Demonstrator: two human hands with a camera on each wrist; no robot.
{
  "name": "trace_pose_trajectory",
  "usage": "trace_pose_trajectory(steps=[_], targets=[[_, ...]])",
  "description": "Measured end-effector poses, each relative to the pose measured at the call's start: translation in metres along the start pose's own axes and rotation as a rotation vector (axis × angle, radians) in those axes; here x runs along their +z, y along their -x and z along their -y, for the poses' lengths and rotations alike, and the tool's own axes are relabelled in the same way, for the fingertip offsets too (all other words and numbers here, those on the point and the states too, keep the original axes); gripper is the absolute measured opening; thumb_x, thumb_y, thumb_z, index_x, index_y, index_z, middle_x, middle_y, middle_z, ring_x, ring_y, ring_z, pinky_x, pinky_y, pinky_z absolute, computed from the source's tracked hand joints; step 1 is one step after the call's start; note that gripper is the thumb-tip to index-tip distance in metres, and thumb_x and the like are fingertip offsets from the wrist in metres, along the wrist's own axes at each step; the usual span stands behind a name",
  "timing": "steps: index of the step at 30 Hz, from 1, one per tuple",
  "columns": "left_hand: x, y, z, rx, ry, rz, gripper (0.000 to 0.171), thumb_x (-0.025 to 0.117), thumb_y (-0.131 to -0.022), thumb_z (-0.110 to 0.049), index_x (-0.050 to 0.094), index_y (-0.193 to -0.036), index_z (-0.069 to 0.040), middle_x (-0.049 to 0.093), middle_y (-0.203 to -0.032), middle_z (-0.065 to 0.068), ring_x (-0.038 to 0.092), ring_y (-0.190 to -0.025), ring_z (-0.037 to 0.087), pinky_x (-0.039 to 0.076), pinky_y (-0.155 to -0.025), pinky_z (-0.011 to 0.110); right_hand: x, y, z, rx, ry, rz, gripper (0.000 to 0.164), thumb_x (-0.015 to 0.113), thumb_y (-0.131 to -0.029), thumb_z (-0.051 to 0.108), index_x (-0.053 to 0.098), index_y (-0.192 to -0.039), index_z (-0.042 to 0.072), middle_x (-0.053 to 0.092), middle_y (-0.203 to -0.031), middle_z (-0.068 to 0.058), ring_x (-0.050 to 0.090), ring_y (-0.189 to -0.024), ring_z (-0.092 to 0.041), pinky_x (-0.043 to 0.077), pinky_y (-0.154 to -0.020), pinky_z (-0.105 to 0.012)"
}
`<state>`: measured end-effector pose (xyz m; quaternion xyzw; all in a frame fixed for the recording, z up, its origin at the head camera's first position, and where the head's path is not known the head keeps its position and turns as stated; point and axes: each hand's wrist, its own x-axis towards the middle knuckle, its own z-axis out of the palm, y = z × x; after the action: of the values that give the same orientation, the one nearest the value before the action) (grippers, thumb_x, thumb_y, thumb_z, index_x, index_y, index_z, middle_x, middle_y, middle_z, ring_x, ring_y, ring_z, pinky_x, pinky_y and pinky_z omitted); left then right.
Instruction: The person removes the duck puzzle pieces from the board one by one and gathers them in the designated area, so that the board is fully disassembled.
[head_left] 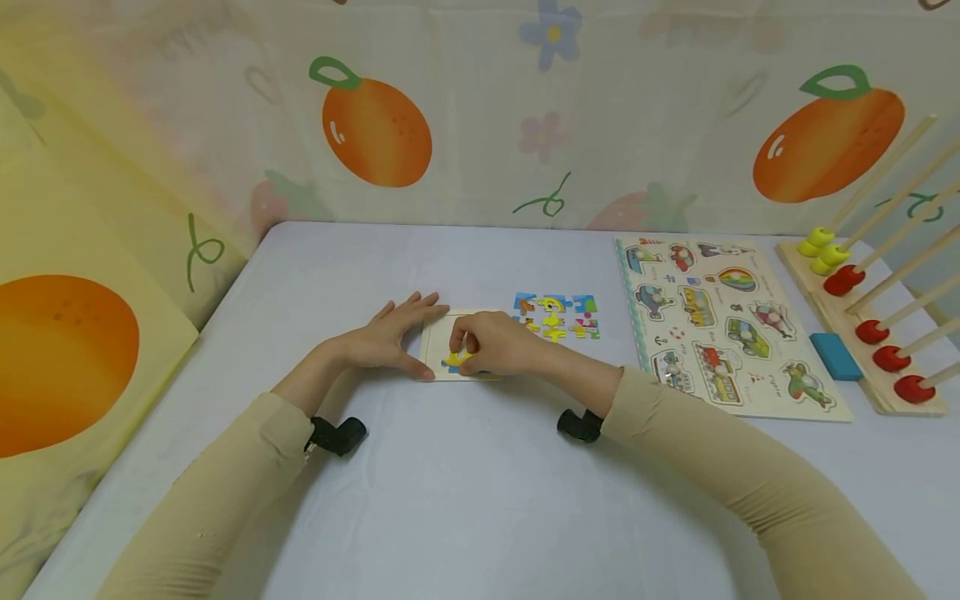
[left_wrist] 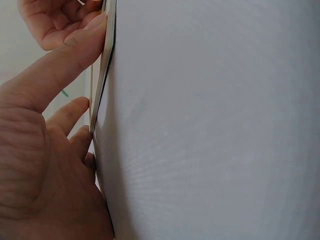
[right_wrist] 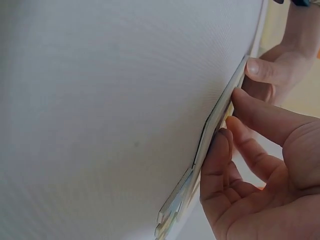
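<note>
A small pale puzzle tray (head_left: 437, 327) lies on the white table between both hands. My left hand (head_left: 384, 337) spreads over its left side, thumb along the near edge and fingers reaching the far left corner. In the left wrist view, the left thumb (left_wrist: 65, 67) lies straight against the tray's edge. My right hand (head_left: 495, 343) is over the tray and pinches a yellow and blue puzzle piece (head_left: 454, 361) between thumb and fingers, close to the tray's near edge. Just beyond the right hand, several colourful puzzle pieces (head_left: 583, 305) lie grouped on the table, partly hidden by it.
On the right lies a large picture puzzle board (head_left: 723, 325) with vehicles. A wooden bead rack (head_left: 862, 325) with tall rods stands at the far right, with a blue block (head_left: 836, 357) beside it. A fruit-print curtain (head_left: 465, 108) hangs behind the table.
</note>
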<state>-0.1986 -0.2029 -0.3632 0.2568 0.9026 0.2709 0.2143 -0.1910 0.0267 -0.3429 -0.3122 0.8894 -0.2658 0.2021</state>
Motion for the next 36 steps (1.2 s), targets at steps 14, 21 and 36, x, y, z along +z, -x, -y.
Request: trace_pose_trajectory(steps=[14, 21, 36], targets=[[0.0009, -0.0004, 0.0011, 0.002, 0.007, -0.002, 0.097, 0.079, -0.078, -0.037, 0.026, -0.157, -0.017, 0.007, -0.169, 0.007, -0.005, -0.158, 0.033, -0.007, -0.124, 0.060, 0.0005, -0.0003, 0.0001, -0.028, 0.040, -0.019, 0.024, 0.078, -0.082, 0.015, 0.065, -0.102, 0.012, 0.063, -0.094, -0.006, 0.055, -0.088, -0.017, 0.043, -0.076, -0.022], [0.0008, -0.0001, 0.0010, 0.001, 0.008, -0.001, 0.098, 0.079, -0.078, -0.038, 0.025, -0.157, -0.018, 0.007, -0.170, 0.006, -0.006, -0.158, 0.032, -0.007, -0.125, 0.059, 0.0014, 0.0002, 0.0000, -0.011, 0.019, -0.043, 0.027, 0.080, -0.080, 0.014, 0.064, -0.101, 0.012, 0.064, -0.093, -0.005, 0.057, -0.086, -0.016, 0.043, -0.075, -0.022], [0.0011, 0.0000, 0.0013, -0.009, 0.013, 0.005, 0.097, 0.078, -0.078, -0.038, 0.025, -0.158, -0.020, 0.006, -0.170, 0.005, -0.007, -0.158, 0.031, -0.009, -0.124, 0.060, -0.0005, 0.0007, 0.0021, -0.027, -0.108, -0.062, 0.013, 0.073, -0.086, 0.003, 0.064, -0.095, 0.009, 0.061, -0.079, -0.001, 0.054, -0.074, -0.013, 0.043, -0.067, -0.018]])
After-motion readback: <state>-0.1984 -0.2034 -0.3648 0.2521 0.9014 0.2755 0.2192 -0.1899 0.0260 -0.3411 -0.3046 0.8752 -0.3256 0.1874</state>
